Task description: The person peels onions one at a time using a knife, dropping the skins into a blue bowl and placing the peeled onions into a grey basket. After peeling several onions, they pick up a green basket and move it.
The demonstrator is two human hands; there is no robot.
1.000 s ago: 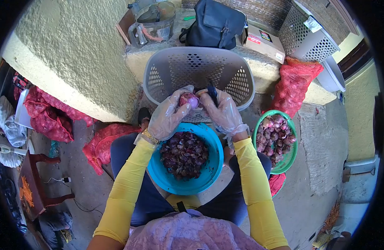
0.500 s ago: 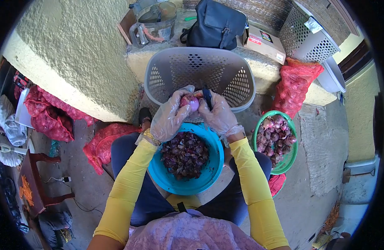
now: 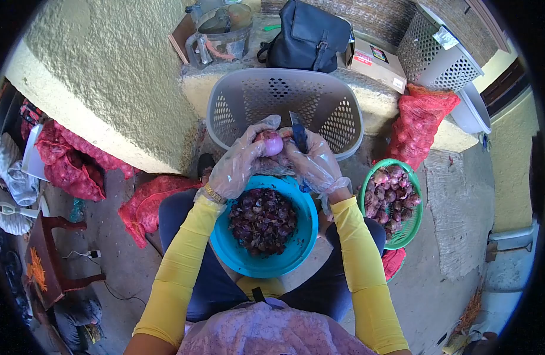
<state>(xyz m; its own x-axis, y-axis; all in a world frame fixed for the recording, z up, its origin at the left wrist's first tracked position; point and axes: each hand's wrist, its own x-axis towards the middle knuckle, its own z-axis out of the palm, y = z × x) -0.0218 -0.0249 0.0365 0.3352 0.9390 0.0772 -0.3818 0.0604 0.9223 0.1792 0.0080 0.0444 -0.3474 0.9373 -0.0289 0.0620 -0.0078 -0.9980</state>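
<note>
The grey basket (image 3: 337, 89) stands just beyond the blue tub (image 3: 306, 234). At the basket's near edge, my right hand (image 3: 315, 164) curls closed round a knife (image 3: 299, 136) and my left hand (image 3: 235, 164), fingers bent, grips an onion (image 3: 273, 143).

No writing can be read for certain. The cardboard box (image 3: 376, 66) bears a red label (image 3: 363, 58) with pale lettering, a dark label (image 3: 379, 54) and a small white label (image 3: 398, 81), all too small or blurred to make out.
</note>
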